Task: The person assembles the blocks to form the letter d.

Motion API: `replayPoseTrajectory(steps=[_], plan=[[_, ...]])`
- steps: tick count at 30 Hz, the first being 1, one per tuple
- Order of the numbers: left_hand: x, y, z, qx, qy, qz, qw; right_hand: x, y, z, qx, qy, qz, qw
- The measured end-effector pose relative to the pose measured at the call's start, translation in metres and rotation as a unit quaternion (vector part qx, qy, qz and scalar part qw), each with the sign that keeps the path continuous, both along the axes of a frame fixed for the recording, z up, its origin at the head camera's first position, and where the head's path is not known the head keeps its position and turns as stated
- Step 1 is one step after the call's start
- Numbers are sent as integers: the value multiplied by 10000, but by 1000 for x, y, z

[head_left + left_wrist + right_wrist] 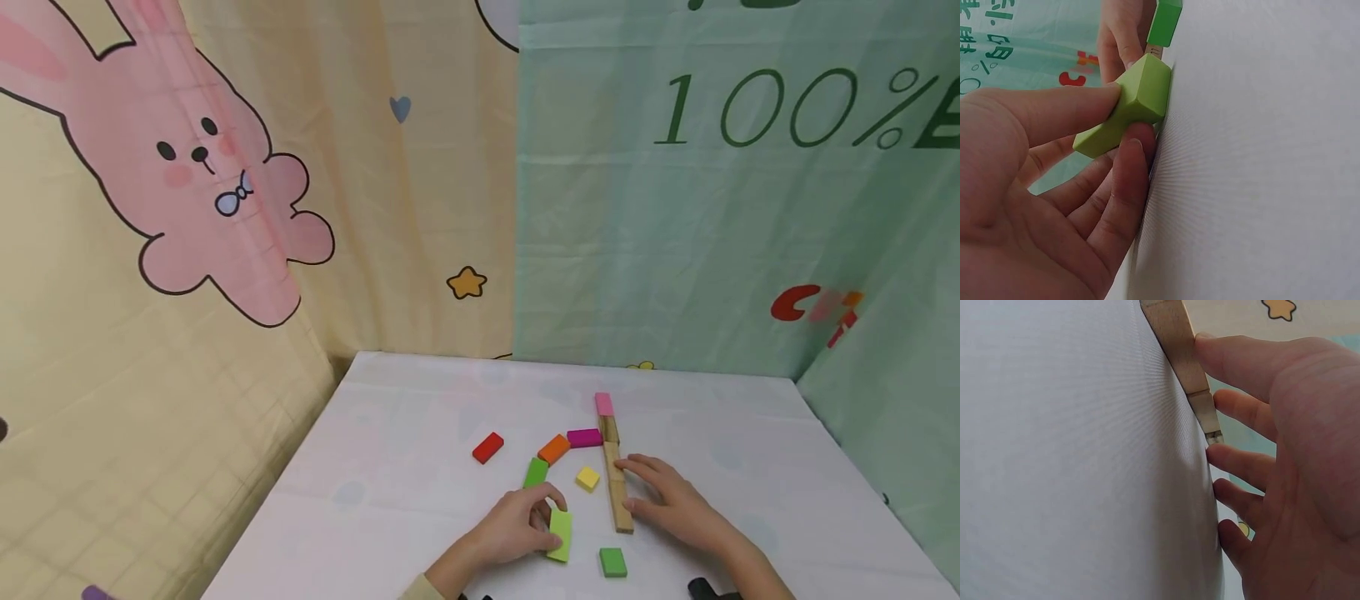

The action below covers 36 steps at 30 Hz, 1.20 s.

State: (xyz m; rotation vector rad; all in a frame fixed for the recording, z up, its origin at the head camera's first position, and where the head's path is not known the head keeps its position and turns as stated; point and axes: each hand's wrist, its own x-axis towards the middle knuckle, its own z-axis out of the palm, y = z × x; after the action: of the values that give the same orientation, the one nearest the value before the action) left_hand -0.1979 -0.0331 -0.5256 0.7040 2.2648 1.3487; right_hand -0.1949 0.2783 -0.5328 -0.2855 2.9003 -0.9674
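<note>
My left hand [510, 527] pinches a light green block [561, 533] between thumb and fingers, low over the white table. In the left wrist view the thumb presses one face of this block [1144, 87] and a fingertip the other. With extended fingers, my right hand [678, 508] rests along the right side of a straight row of wooden blocks [617, 498]; in the right wrist view the thumb touches a wooden block [1179, 347]. A pink block [604, 404] tops that row. Magenta [585, 438], orange [554, 450] and green [536, 472] blocks curve leftward from it.
A yellow block [587, 479] lies inside the curve. Nearer me is a square green block [612, 562], and a red block [488, 447] lies apart on the left. The white table [390, 467] meets printed curtains [420, 208] at its back and sides.
</note>
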Motion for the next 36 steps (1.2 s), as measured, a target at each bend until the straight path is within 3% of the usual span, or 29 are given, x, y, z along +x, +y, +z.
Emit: replayPoseTrajectory(steps=[14, 21, 36], plan=[[-4, -4, -1, 128, -191, -422, 9988, -2, 2, -3, 38, -16, 13, 10000], [-8, -7, -3, 261, -352, -479, 9979, -3, 2, -4, -5, 5, 13, 10000], [-2, -5, 3, 264, -516, -401, 9975, -4, 3, -8, 70, 58, 32, 10000]])
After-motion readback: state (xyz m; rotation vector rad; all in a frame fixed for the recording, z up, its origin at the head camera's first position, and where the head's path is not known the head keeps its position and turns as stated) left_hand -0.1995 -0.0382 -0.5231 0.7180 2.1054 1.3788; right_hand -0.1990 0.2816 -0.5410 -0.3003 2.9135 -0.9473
